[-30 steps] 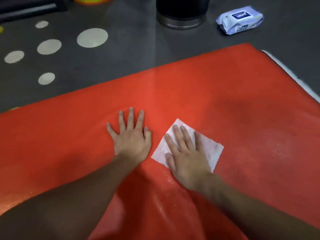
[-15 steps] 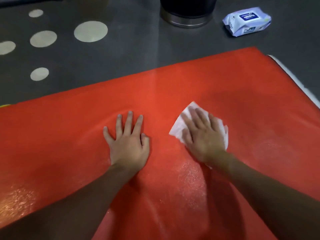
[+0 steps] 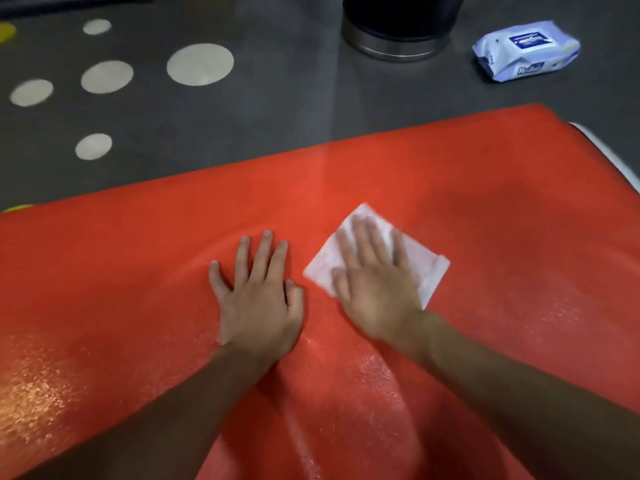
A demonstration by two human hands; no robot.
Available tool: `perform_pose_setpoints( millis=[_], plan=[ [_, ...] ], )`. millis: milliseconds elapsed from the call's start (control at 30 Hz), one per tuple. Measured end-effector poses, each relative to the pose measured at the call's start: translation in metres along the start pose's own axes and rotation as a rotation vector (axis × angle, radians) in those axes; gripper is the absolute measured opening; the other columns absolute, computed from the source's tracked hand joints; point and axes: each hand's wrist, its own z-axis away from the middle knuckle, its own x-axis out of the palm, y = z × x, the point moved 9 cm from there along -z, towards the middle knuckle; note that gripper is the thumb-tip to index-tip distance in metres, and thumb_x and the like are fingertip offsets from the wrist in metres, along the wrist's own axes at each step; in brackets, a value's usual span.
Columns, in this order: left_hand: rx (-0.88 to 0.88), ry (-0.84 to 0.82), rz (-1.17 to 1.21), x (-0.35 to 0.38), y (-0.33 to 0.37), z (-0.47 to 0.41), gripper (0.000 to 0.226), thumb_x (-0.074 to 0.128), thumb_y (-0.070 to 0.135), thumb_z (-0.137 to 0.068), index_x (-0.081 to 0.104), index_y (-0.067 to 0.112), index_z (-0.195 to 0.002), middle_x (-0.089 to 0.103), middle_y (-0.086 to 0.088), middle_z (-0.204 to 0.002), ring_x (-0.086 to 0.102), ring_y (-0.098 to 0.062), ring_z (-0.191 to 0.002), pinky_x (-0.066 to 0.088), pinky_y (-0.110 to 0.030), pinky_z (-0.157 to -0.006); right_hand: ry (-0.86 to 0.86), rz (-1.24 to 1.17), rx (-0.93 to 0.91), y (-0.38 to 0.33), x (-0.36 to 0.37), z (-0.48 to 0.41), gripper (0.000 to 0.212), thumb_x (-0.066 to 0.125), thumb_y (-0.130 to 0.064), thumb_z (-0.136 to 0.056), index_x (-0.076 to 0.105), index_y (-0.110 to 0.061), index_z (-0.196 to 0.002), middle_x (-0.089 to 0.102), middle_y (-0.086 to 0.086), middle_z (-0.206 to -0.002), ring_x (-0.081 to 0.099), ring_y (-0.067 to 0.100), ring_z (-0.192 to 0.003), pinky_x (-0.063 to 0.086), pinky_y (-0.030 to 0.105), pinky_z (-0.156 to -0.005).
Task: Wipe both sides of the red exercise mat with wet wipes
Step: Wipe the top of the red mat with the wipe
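The red exercise mat (image 3: 502,230) lies flat on a dark floor and fills most of the view; parts of it shine wet near me. My left hand (image 3: 258,296) rests flat on the mat with spread fingers and holds nothing. Just to its right, my right hand (image 3: 374,289) presses a white wet wipe (image 3: 429,268) flat against the mat with straight fingers; this hand is blurred by motion. A white and blue pack of wet wipes (image 3: 526,51) lies on the floor beyond the mat's far right corner.
A black round bin with a metal base (image 3: 394,46) stands on the floor behind the mat. Several pale round spots (image 3: 200,64) mark the grey floor at the far left. A white edge (image 3: 609,150) shows along the mat's right side.
My right hand slid the wipe away from me and to the right, then back a little toward my left hand. The left hand stayed planted on the mat.
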Motion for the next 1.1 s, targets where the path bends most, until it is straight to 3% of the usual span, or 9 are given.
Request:
perform_pose_setpoints(
  millis=[100,200,267,433,600,767,900,1033,1100],
  plan=[
    [0.003,-0.011,-0.005,0.001,0.0,0.0,0.066,0.028,0.041,-0.086,0.035,0.027,-0.15,0.021,0.008,-0.162,0.011,-0.02,-0.151,0.01,-0.064,-0.115,-0.013,0.021,-0.228,0.01,-0.006,-0.009,0.065,0.016,-0.049,-0.095,0.025,-0.027,-0.156,0.013,0.004,-0.165,0.009,0.019,-0.153,0.003,0.048,-0.122],
    [0.011,-0.022,-0.011,0.003,0.001,-0.001,0.066,0.027,0.042,-0.087,0.034,0.027,-0.15,0.021,0.008,-0.162,0.01,-0.02,-0.151,0.009,-0.064,-0.115,0.007,-0.013,0.132,0.062,-0.014,-0.04,0.069,0.004,-0.047,-0.092,0.009,-0.026,-0.158,-0.002,0.001,-0.166,-0.006,0.016,-0.152,-0.007,0.046,-0.121],
    [0.009,-0.019,-0.011,0.003,0.001,-0.001,0.065,0.027,0.042,-0.087,0.034,0.027,-0.15,0.02,0.008,-0.162,0.009,-0.02,-0.151,0.009,-0.064,-0.115,0.007,0.007,0.18,0.039,-0.009,-0.036,0.065,0.006,-0.043,-0.098,0.0,-0.019,-0.158,-0.01,0.006,-0.165,-0.012,0.021,-0.152,-0.009,0.051,-0.12],
    [0.014,-0.022,0.005,0.002,0.001,0.0,0.064,0.027,0.042,-0.088,0.033,0.027,-0.151,0.019,0.008,-0.163,0.008,-0.02,-0.151,0.008,-0.063,-0.115,-0.006,0.025,-0.264,0.012,-0.01,-0.026,0.064,0.014,-0.05,-0.097,0.021,-0.028,-0.156,0.011,0.004,-0.166,0.006,0.019,-0.153,0.0,0.049,-0.122],
    [0.019,-0.009,0.014,0.001,0.002,0.0,0.064,0.029,0.041,-0.088,0.034,0.027,-0.15,0.021,0.007,-0.162,0.01,-0.021,-0.151,0.008,-0.063,-0.115,-0.004,0.005,0.174,0.041,-0.01,-0.056,0.062,0.01,-0.042,-0.101,-0.004,-0.021,-0.158,-0.013,0.005,-0.165,-0.015,0.022,-0.151,-0.009,0.052,-0.12],
    [0.016,-0.008,0.001,0.001,0.002,-0.001,0.064,0.028,0.042,-0.087,0.035,0.028,-0.149,0.022,0.008,-0.162,0.011,-0.02,-0.151,0.01,-0.063,-0.115,0.012,0.015,-0.266,0.008,-0.01,-0.05,0.063,0.014,-0.051,-0.097,0.019,-0.029,-0.157,0.01,0.003,-0.166,0.005,0.019,-0.153,0.002,0.052,-0.122],
    [0.015,-0.008,-0.005,0.0,0.001,0.0,0.064,0.027,0.042,-0.087,0.035,0.027,-0.149,0.022,0.007,-0.162,0.011,-0.02,-0.151,0.01,-0.063,-0.115,0.013,-0.017,0.178,0.046,-0.015,-0.076,0.062,0.014,-0.041,-0.101,0.0,-0.02,-0.158,-0.008,0.005,-0.166,-0.012,0.02,-0.152,-0.008,0.051,-0.12],
    [0.005,-0.012,-0.022,0.0,0.003,0.0,0.064,0.027,0.042,-0.087,0.036,0.027,-0.149,0.022,0.007,-0.162,0.011,-0.02,-0.151,0.011,-0.063,-0.115,-0.037,0.022,-0.244,-0.018,-0.005,-0.053,0.066,0.009,-0.049,-0.098,0.002,-0.024,-0.158,-0.008,0.005,-0.165,-0.011,0.021,-0.152,-0.007,0.053,-0.12],
    [0.004,-0.015,-0.023,-0.001,0.002,0.0,0.064,0.027,0.042,-0.087,0.036,0.027,-0.149,0.022,0.007,-0.162,0.011,-0.02,-0.151,0.01,-0.063,-0.115,0.015,0.028,-0.265,0.012,-0.018,-0.073,0.069,0.005,-0.052,-0.093,0.01,-0.029,-0.158,0.002,0.001,-0.166,-0.001,0.018,-0.153,-0.003,0.049,-0.122]
  ],
)
